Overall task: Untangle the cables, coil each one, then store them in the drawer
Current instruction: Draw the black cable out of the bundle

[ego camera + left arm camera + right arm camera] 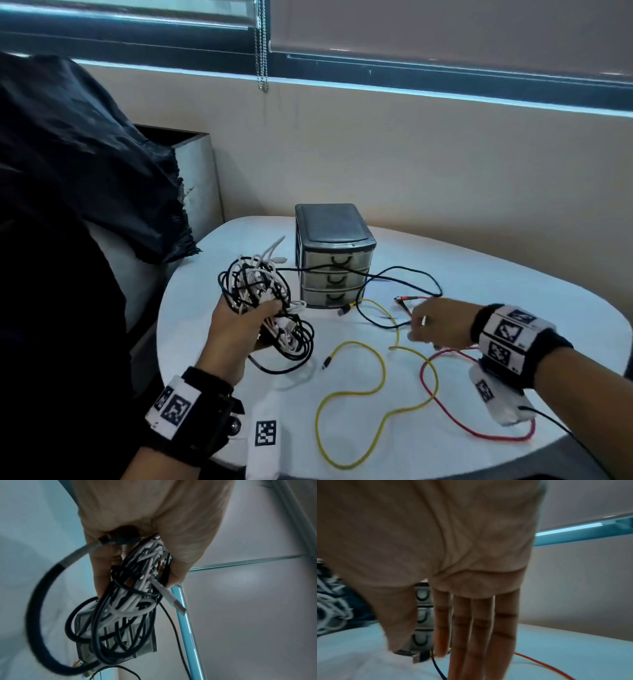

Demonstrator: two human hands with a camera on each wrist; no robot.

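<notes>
Head view shows the left hand (239, 329) with its grip clenched round a tangled bundle (263, 291) of black and white cables, lifted above the white worktop (496, 274). The right hand (440, 323) is released, fingers straight, just over the loose yellow cable (376, 387) and red cable (455, 421) lying near the closed drawer unit (334, 257). These cables look light and limp; I judge a plug end the best hold.

No readable text; wrist bands (506, 334) bear only coded markers
</notes>
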